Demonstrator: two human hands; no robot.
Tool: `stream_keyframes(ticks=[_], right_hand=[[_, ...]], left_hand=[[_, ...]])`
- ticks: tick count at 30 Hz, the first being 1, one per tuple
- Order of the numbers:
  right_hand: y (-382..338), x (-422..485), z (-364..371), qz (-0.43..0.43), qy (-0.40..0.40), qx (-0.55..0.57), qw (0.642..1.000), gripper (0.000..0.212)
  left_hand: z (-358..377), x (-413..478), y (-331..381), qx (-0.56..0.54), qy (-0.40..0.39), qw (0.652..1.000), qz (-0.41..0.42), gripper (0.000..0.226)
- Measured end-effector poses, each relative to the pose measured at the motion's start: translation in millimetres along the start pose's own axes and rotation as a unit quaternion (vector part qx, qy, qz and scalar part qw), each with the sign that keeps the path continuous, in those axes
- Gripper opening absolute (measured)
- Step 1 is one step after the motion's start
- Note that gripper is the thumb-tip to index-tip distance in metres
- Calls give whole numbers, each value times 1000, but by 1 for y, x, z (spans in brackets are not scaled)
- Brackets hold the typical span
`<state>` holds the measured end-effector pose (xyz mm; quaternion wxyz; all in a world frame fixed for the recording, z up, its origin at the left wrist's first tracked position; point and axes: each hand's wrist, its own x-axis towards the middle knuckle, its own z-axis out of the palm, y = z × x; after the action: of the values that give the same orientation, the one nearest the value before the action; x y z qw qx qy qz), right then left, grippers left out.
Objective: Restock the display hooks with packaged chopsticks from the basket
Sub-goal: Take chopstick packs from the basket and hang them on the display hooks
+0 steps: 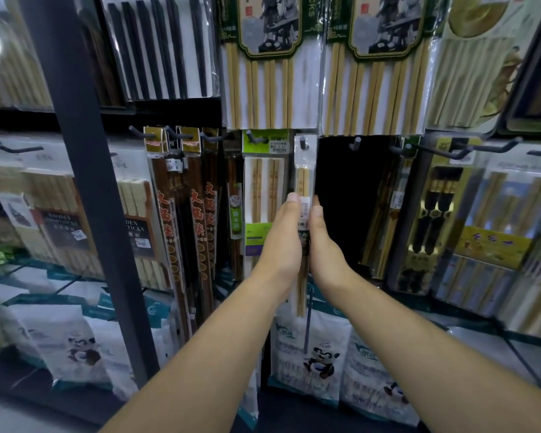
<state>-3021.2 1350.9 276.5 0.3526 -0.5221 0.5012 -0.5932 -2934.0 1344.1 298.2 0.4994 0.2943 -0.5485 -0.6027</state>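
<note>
A narrow clear packet of light wooden chopsticks (304, 179) hangs from a dark display hook (302, 142) in the middle row. My left hand (283, 242) and my right hand (320, 245) hold the packet between them from either side at its middle, fingers pointing up along it. The packet's lower end sticks out below my wrists. To the right, a bare hook (355, 143) stands in front of a dark gap. The basket is out of view.
Wider chopstick packs hang all around: a green-labelled one (263, 195) just left, brown ones with red characters (197, 210), gold-and-black ones (434, 210) at right. A dark upright post (85, 170) stands left. White bags with panda prints (319, 354) sit below.
</note>
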Motion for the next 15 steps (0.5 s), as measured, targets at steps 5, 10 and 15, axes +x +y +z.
stream_keyframes(ticks=[5, 10, 15], right_hand=[[1, -43, -16, 4, 11, -47, 999, 85], [31, -122, -46, 20, 33, -180, 983, 37], [87, -210, -60, 99, -20, -220, 970, 23]], left_hand=[[-15, -36, -9, 68, 24, 997, -7, 60], [-46, -94, -40, 133, 72, 988, -21, 32], [-72, -142, -105, 195, 147, 968, -61, 12]])
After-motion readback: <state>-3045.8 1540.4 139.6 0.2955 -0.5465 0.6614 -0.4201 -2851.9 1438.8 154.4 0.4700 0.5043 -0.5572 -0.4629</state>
